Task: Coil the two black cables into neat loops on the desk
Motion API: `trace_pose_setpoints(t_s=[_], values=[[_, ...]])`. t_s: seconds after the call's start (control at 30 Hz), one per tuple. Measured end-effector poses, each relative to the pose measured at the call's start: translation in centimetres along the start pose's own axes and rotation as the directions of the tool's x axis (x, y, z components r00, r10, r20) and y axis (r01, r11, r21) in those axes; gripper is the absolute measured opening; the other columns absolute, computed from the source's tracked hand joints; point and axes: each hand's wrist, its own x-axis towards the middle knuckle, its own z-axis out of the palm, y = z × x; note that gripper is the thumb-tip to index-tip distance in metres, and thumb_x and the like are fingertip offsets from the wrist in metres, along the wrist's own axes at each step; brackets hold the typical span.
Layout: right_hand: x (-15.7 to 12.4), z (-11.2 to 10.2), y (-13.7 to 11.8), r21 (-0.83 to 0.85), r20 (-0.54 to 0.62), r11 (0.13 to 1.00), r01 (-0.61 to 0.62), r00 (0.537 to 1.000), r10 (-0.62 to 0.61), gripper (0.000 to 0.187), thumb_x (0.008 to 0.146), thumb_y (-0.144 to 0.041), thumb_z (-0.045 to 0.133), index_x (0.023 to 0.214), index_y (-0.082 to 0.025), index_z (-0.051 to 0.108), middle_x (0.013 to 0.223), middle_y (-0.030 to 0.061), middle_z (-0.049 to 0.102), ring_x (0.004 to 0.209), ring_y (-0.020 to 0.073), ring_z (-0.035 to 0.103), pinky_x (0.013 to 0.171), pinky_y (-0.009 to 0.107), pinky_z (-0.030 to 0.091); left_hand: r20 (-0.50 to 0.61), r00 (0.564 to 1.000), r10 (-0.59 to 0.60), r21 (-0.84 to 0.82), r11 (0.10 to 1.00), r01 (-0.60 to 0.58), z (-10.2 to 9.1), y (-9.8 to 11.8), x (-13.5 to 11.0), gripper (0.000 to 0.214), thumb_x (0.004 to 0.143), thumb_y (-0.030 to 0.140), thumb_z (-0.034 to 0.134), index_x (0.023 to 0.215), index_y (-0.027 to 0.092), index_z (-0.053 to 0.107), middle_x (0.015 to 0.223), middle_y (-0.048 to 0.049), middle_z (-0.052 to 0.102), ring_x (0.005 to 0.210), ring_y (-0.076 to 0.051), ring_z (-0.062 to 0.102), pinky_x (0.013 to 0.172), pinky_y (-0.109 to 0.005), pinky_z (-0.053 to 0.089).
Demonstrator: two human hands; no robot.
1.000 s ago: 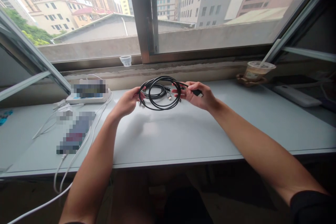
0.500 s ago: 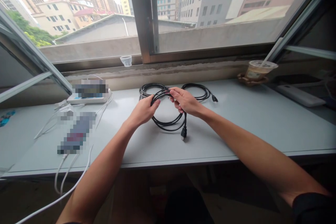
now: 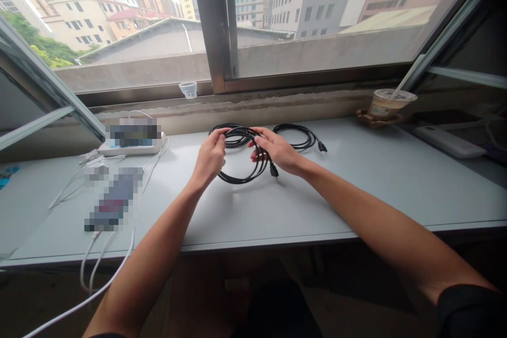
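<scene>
Between my two hands is a coiled black cable (image 3: 242, 180), its loops held up over the desk. My left hand (image 3: 210, 155) is closed around the left side of the coil. On the right side my right hand (image 3: 277, 151) grips the loops between thumb and fingers. The cable's plug (image 3: 274, 170), which looks like HDMI, hangs just below the right fingers. Behind the hands lies another black coil (image 3: 233, 142), partly hidden by the held one. A further coiled black cable (image 3: 301, 128) rests to the right, with its plug (image 3: 322, 146) pointing right.
A white power strip (image 3: 152, 147) with a blurred device on it and white cords stands at the left. Nearer lies a blurred phone-like device (image 3: 119, 190). A drink cup (image 3: 390, 104) with a straw sits in a carrier at the back right. A small clear cup (image 3: 188, 90) is on the sill.
The held coil has been raised and rounded into a neater ring. My left hand has moved up and left, and the hanging plug now sits higher, close to my right hand.
</scene>
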Motion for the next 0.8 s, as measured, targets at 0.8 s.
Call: trace_pose_setpoints(t_s=[0.8], values=[[-0.5, -0.3, 0.3, -0.382, -0.107, 0.887, 0.26, 0.941, -0.322, 0.037, 0.1, -0.045, 0.065, 0.128, -0.025, 0.079, 0.124, 0.0085, 0.078, 0.103, 0.0249, 0.075, 0.094, 0.041, 0.062, 0.098, 0.995, -0.029, -0.081, 0.996, 0.037, -0.1, 1.9, -0.4, 0.042, 0.093, 0.034, 0.065, 0.127, 0.013, 0.074, 0.082, 0.0005, 0.049, 0.055, -0.006, 0.04, 0.047, -0.02, 0.039]])
